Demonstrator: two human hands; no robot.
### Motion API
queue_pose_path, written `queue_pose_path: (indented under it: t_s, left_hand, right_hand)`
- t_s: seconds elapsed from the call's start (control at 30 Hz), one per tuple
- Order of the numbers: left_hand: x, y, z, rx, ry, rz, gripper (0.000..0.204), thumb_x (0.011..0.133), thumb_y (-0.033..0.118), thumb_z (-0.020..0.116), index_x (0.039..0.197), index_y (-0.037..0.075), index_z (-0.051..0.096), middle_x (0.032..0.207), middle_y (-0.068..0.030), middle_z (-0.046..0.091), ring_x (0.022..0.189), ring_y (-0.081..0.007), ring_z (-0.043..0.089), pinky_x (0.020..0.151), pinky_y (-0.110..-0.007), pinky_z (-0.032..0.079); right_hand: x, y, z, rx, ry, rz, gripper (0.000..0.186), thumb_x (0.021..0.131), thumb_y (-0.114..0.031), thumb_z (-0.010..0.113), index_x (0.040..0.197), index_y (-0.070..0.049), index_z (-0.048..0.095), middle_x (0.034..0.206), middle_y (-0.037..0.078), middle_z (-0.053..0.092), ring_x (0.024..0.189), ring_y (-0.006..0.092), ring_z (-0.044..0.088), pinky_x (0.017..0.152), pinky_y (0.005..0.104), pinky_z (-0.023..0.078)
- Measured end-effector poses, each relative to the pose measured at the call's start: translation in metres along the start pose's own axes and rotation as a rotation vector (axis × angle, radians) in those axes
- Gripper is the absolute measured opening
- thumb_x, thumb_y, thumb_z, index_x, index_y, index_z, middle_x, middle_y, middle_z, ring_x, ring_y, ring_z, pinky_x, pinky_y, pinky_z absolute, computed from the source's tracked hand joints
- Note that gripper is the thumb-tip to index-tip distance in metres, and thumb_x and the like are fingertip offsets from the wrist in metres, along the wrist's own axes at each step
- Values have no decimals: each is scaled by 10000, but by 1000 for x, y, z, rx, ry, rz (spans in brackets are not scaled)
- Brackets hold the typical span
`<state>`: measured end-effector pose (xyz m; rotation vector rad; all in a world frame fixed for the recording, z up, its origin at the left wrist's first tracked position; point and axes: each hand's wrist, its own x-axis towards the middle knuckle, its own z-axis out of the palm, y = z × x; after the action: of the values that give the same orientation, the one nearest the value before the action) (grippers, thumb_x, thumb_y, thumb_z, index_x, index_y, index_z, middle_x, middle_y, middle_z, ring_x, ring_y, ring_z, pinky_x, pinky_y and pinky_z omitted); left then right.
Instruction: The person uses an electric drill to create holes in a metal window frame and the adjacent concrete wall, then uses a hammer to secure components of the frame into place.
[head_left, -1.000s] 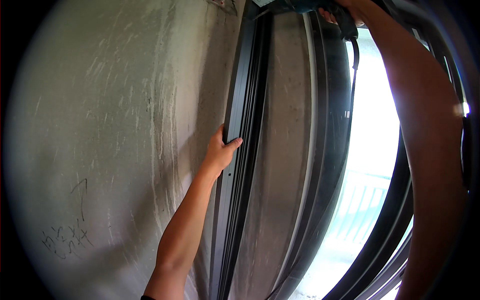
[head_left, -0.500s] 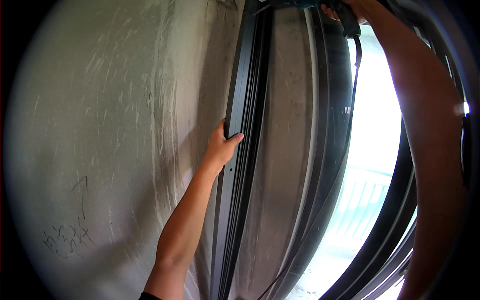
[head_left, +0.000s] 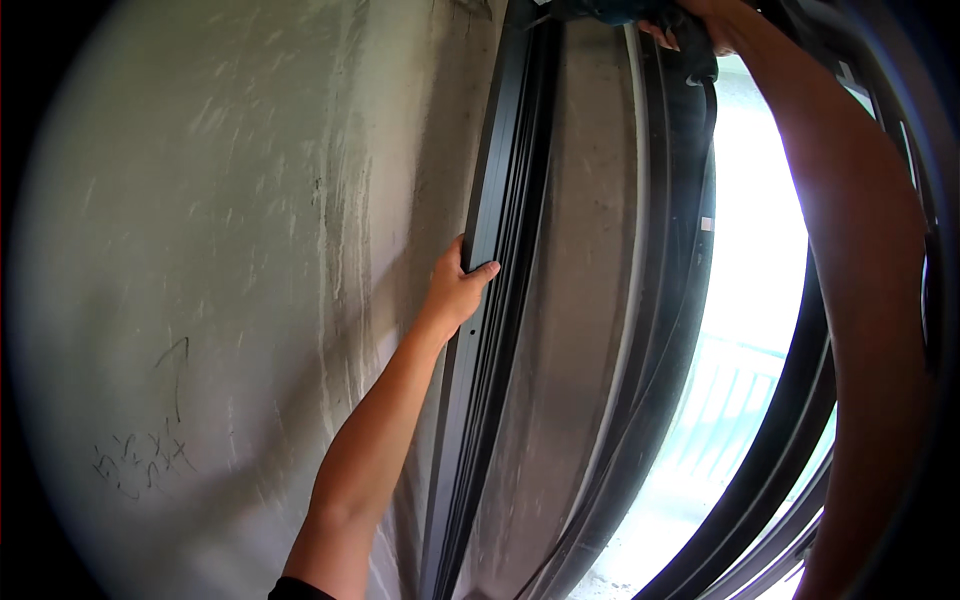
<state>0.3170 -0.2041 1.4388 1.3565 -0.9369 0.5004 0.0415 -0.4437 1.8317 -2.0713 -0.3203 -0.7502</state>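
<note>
My left hand (head_left: 459, 288) is wrapped around a long grey metal frame profile (head_left: 487, 212), its thumb across the front face. The profile stands nearly upright, slightly tilted, against the concrete wall; a small dark hole shows below my hand. At the top edge my right hand (head_left: 708, 28) grips the black handle of a corded power drill (head_left: 610, 10). The drill's blue-and-black body is partly cut off by the picture's edge. A thin bit points left at the upper part of the profile. I cannot tell whether its tip touches the metal.
A rough concrete wall (head_left: 230, 260) with dark pen marks fills the left. The drill's black cord (head_left: 712, 115) hangs down beside a dark window frame (head_left: 675, 250). Bright daylight and a railing (head_left: 730, 390) show through the opening, with more dark frame members (head_left: 775, 470) at right.
The view has shifted slightly, so the wall, profile and left hand appear a little further right. Both hands keep their hold. The cord now hangs closer along the dark frame.
</note>
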Motion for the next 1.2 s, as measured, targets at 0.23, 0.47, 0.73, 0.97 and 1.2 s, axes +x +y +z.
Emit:
queue_pose_path:
  t_s: [0.23,0.47,0.73,0.97,1.2]
  left_hand:
    - [3,4,2,-37,8,6,507,1014,101,764,1478,2,586,1348,-126,739,1221,-218,684,1092,-374,511]
    - [-1,2,1,-54,13,21,505,1013,92,761,1476,-2,583,1350,-131,737,1218,-218,684,1090,-374,511]
    - [-3,6,0,22,35,47,490,996,67,769,1439,-35,585,1312,-136,747,1172,-219,694,1056,-367,522]
    - [-2,11,0,-11,14,-8,481,1003,38,754,1440,-44,570,1304,-176,739,1211,-255,702,1059,-375,534]
    - [-4,11,5,-13,14,15,460,1014,36,740,1436,-33,572,1318,-155,733,1193,-234,695,1060,-366,525]
  right_hand:
    - [2,-3,-3,-21,15,14,337,1011,-367,681,987,-31,694,731,122,675,562,222,649,503,362,563]
    - [2,0,-3,-34,23,23,354,1004,-387,674,961,-37,703,696,116,666,536,215,634,490,368,552]
    - [-1,-1,0,-86,84,28,360,1001,-402,670,930,-54,720,673,111,667,528,215,638,475,367,520]
    - [4,-1,-7,-69,66,29,350,1005,-393,662,956,-52,724,677,129,682,505,234,635,466,371,517]
    - [-4,0,-5,-103,61,-13,327,1005,-377,670,1036,-57,727,682,130,684,514,234,650,467,376,543]
